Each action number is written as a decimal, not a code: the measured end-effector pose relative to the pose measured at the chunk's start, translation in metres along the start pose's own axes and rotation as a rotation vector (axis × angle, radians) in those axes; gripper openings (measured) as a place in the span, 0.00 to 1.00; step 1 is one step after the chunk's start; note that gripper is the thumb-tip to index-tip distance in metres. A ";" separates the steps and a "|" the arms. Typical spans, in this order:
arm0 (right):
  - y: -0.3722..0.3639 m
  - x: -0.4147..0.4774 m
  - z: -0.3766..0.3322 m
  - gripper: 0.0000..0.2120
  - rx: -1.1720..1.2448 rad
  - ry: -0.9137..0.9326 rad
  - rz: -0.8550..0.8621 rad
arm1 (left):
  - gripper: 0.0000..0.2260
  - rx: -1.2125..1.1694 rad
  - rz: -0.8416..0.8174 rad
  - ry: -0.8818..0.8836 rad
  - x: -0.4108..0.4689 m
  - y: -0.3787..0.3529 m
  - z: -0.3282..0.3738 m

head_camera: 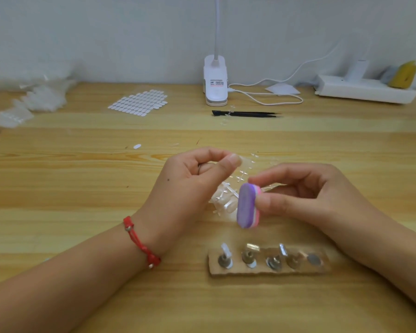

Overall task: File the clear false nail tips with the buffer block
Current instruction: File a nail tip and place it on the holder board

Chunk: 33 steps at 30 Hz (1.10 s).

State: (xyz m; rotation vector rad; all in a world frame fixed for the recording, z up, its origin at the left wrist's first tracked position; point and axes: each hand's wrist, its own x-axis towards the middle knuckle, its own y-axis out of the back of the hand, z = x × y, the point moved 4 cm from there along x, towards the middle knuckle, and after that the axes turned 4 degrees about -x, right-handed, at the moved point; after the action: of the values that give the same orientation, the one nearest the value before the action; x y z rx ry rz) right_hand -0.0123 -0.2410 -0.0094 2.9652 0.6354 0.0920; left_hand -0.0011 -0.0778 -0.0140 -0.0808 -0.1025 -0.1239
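My left hand (pixel 192 186) pinches a clear plastic strip of false nail tips (pixel 228 198) between thumb and curled fingers, holding it above the wooden table (pixel 82 188). My right hand (pixel 305 198) pinches a small oval buffer block (pixel 246 205), purple on its face with pink layers at the side. The block stands on end, right beside the strip and touching or nearly touching it. A red cord bracelet is on my left wrist.
A cardboard strip (pixel 267 272) with several metal nail stands lies near me under my hands. Farther back are a sheet of white adhesive tabs (pixel 139 103), black tweezers (pixel 247 114), a clip lamp (pixel 215 82) with its cable, plastic bags (pixel 39 97) and a white box (pixel 365 88).
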 end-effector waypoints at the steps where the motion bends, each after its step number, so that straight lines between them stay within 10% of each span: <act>1: 0.003 0.001 0.001 0.14 0.010 0.011 0.040 | 0.09 -0.011 0.004 0.004 0.000 0.001 0.000; 33: 0.020 0.005 0.010 0.15 0.315 0.041 0.309 | 0.05 0.080 -0.018 -0.012 -0.003 -0.004 0.000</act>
State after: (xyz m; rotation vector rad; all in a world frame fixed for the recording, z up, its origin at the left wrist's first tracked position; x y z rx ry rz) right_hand 0.0013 -0.2584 -0.0163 3.3527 0.2037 0.0844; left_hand -0.0050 -0.0812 -0.0141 -0.0006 -0.1201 -0.1372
